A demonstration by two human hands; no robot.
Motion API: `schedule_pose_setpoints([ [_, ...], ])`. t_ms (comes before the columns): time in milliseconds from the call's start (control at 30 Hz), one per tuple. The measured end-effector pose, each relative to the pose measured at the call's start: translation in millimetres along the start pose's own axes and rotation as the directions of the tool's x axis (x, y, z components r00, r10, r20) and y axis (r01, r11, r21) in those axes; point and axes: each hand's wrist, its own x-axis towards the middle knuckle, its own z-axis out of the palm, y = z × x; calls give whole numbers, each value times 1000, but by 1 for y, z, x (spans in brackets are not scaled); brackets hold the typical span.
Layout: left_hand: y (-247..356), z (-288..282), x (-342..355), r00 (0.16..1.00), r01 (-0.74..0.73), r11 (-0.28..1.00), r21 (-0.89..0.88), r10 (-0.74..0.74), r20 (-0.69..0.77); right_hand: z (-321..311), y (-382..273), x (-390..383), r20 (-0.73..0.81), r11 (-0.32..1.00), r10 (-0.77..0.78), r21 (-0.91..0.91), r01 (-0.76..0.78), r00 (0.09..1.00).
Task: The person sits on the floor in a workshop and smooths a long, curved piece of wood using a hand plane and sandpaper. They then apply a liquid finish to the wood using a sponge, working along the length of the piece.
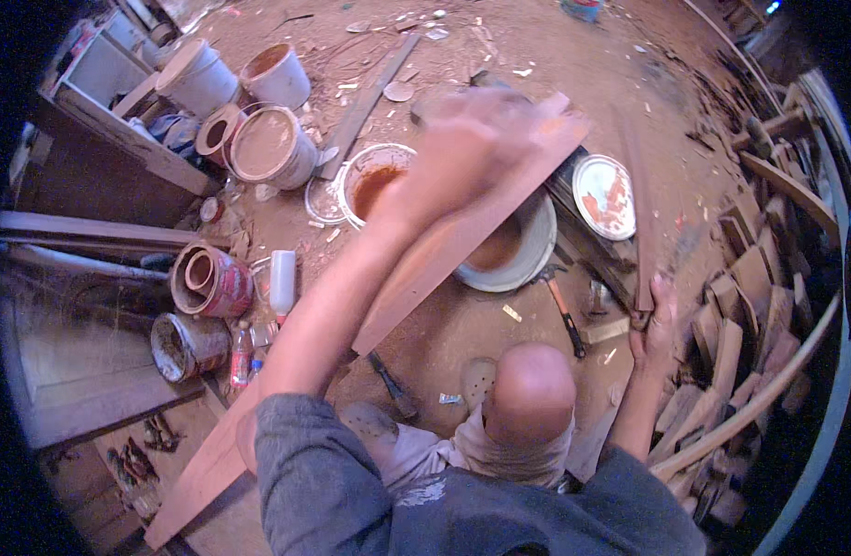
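A long reddish wooden board [462, 241] slants from the lower left up to the upper middle, passing under my left forearm. My left hand [485, 130] is over the board's far end, smeared by motion, so its fingers and anything in them cannot be made out. My right hand [661, 320], off to the right, is closed around the near end of a thin wooden strip [641, 213] pointing away from me. Below the board sits a pale basin [544, 241] with brown contents, partly hidden. Beside my left forearm stands a white bucket [349, 181] with orange-brown material inside.
A hammer [564, 310] and a stained white lid [603, 196] lie right of the basin. Several buckets [275, 148] and paint cans [212, 283] stand left, near a white bottle [283, 283]. Stacked wood offcuts [754, 278] line the right. Chips litter the floor.
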Motion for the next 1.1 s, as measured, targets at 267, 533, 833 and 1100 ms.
schedule_pose_setpoints([
  [267, -196, 26, -211, 341, 782, 313, 540, -939, 50, -73, 86, 92, -289, 974, 34, -206, -97, 957],
  [533, -172, 38, -199, 140, 887, 230, 400, -960, 242, -75, 105, 112, -256, 926, 77, -339, -164, 964],
  [833, -166, -52, -309, 278, 798, 426, 426, -888, 366, -118, 91, 84, -388, 890, -336, -428, 155, 858],
  [1100, -138, -163, -419, 161, 726, 421, 544, -873, 461, -21, 34, -24, -151, 788, -398, -561, 254, 905],
])
